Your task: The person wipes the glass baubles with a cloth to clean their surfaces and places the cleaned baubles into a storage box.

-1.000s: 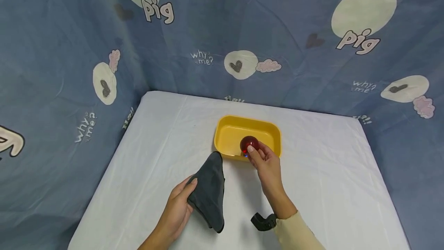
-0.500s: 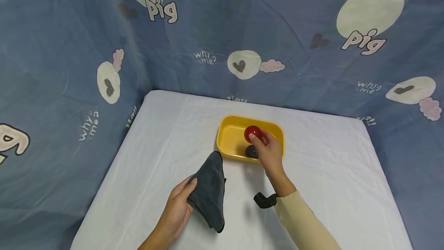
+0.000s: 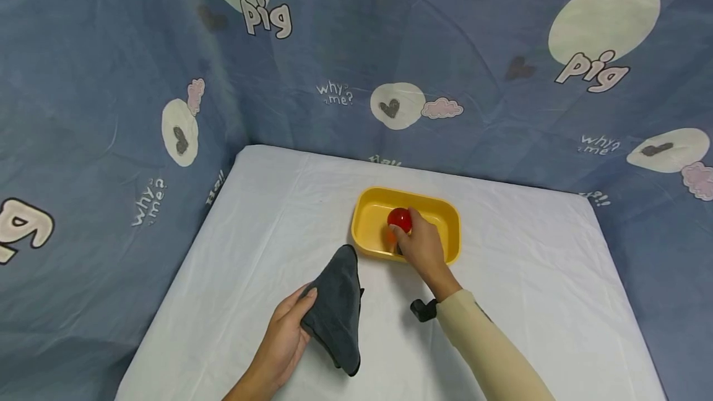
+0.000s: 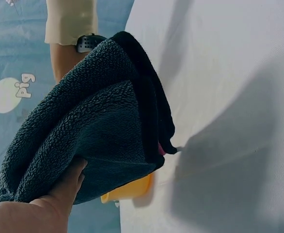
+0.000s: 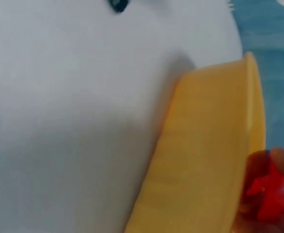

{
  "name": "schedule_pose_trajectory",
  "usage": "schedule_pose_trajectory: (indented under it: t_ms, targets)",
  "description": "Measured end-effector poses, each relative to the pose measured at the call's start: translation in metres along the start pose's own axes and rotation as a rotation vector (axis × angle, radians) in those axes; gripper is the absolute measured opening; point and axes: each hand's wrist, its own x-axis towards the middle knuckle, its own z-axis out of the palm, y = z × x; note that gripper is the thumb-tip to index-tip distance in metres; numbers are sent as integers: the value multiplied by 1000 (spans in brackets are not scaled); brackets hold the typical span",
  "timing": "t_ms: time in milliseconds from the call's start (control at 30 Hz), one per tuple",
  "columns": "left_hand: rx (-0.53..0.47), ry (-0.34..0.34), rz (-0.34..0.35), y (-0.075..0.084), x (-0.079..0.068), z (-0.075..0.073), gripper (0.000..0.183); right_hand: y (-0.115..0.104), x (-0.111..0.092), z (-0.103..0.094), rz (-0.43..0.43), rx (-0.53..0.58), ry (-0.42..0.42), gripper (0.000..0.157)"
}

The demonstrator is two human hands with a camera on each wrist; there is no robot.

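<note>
My left hand (image 3: 284, 330) grips a folded dark grey towel (image 3: 337, 314), thumb on top, held up in front of the tray. Its fuzzy pile and black hem show in the left wrist view, where the towel (image 4: 98, 111) fills the middle. Over the yellow tray (image 3: 369, 212), my right hand (image 3: 424, 246) holds a shiny red ball (image 3: 398, 219) between thumb and fingers. The right wrist view has the red ball (image 5: 277, 191) just inside the tray wall (image 5: 197, 141). A dark ball (image 3: 398, 250) in the tray is mostly hidden behind my right hand.
A white cloth (image 3: 278, 228) covers the table. Blue printed fabric (image 3: 312, 36) hangs behind it and at both sides. A black wrist device (image 3: 423, 310) juts from beside the right sleeve (image 3: 484, 339).
My right hand has moved forward over the tray with the red ball, then turned palm-down and lowered. The dark ball, seen half a second ago, is now mostly covered. My left hand keeps the towel still.
</note>
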Motion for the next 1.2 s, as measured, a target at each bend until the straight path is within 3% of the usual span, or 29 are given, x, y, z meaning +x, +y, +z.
schedule_pose_trajectory:
  t_ms: [333, 467, 867, 1200]
  targets:
    - [0, -19, -25, 1, 1, 0, 71, -1, 6, 8, -77, -218, -72, 53]
    - [-1, -21, -25, 0, 0, 0, 71, 0, 8, 11, -82, -266, -98, 55]
    - [1, -22, -27, -1, -1, -1, 71, 5, 11, 22, -70, -309, -101, 47]
    - [1, -11, -25, 0, 0, 0, 70, 4, 15, 20, -43, -292, -127, 58]
